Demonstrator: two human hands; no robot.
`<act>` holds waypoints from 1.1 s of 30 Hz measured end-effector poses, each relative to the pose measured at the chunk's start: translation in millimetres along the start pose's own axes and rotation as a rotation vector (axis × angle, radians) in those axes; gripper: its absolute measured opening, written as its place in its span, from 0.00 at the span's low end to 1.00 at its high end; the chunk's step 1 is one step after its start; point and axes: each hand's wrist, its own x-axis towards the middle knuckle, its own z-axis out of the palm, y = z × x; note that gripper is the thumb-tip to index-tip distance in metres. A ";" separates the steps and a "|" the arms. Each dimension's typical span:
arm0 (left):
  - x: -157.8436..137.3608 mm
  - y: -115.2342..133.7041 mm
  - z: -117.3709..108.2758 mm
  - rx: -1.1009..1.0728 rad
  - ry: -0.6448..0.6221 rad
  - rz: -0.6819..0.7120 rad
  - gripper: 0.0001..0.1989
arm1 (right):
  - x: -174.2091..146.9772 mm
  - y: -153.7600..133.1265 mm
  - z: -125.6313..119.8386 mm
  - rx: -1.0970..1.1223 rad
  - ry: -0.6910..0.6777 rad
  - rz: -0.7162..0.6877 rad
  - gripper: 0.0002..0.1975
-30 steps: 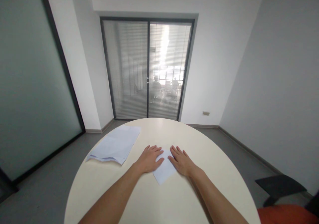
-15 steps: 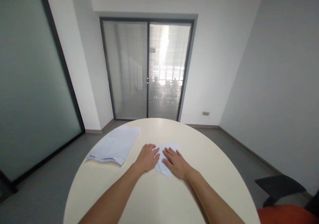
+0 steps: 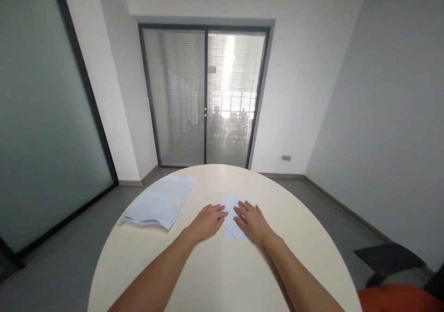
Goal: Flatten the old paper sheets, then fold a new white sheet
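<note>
From afar, I rest my left hand and right hand on the paper, fingers slightly apart, the sheets lying leftward on the tabletop.

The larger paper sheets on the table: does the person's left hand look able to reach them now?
Probably yes: the left hand is by the small folded paper, and I see nothing standing between that hand and the larger paper sheets.

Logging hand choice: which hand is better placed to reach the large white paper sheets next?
Probably the left hand: it's nearer the sheets; the right hand is farther, touching the small folded white paper.
</note>
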 end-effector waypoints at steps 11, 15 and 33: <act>-1.3 -0.9 3.8 0.144 0.090 -0.174 0.20 | -6.1 -20.5 -3.6 0.114 0.092 -0.260 0.22; -1.4 3.1 -0.5 0.154 0.106 -0.186 0.18 | -4.2 -18.2 -2.7 0.126 0.106 -0.227 0.21; -0.1 6.0 -5.9 -0.014 0.056 -0.003 0.15 | -5.2 -20.7 -6.9 0.125 0.058 -0.126 0.16</act>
